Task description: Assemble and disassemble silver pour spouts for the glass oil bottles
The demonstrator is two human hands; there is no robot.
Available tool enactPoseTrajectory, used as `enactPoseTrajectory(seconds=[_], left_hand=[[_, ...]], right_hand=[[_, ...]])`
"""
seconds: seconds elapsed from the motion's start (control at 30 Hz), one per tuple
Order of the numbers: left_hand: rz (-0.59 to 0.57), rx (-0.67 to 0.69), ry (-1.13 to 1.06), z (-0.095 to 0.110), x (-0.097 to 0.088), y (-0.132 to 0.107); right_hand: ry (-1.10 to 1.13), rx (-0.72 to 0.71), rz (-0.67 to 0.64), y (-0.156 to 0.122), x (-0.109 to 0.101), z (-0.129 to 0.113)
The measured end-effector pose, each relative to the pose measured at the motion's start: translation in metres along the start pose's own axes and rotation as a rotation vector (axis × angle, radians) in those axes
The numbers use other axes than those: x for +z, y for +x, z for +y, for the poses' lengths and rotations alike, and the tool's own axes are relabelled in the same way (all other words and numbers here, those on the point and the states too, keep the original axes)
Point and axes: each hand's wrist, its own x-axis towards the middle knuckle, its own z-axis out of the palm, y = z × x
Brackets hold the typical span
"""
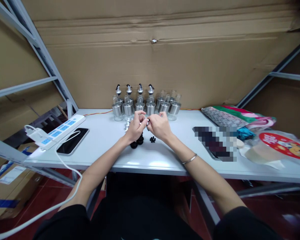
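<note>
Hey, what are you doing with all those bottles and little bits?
A person sits at a white table, left hand and right hand together, holding a small, partly black part that is mostly hidden. Round black pieces and a cluster of small black pieces lie near the hands. Behind stand glass bottles with metal sleeves; four silver-and-black pourers show above the rows, while several bottles have bare necks.
</note>
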Motion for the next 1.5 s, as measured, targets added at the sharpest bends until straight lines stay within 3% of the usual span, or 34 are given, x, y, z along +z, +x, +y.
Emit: enactPoseTrajectory(seconds=[0.1, 0.33, 0.57, 0.73, 0.87, 1.27, 1.4, 1.5], left_hand=[[-0.015, 0.018, 0.045, -0.003, 0.001, -0.001], [0.105, 0.383, 0.191, -0.014, 0.005, -0.011], [0.018, 0.276, 0.203, -0.005, 0.003, -0.008], [0.106, 0.39, 0.213, 0.0, 0.0, -0.002], [0.144, 0.438, 0.246, 0.001, 0.0, -0.002], [0.204, 0.606, 0.577, -0.007, -0.004, -0.005], [0.216, 0.696, 0.68, -0.005, -0.007, -0.002], [0.193, 0.689, 0.706, -0.007, -0.012, -0.001]], right_hand=[[0.014, 0.038, -0.038, -0.002, 0.0, 0.0], [0.366, 0.052, -0.046, -0.009, -0.003, 0.001], [0.369, 0.012, 0.074, -0.009, -0.003, 0.004], [0.38, 0.055, 0.126, -0.006, -0.005, -0.001], [0.407, 0.146, 0.059, -0.006, -0.008, -0.006], [0.446, 0.211, 0.01, -0.006, -0.008, -0.01], [0.532, 0.323, -0.004, -0.005, -0.009, -0.013], [0.7, 0.519, -0.017, -0.004, -0.009, -0.008]])
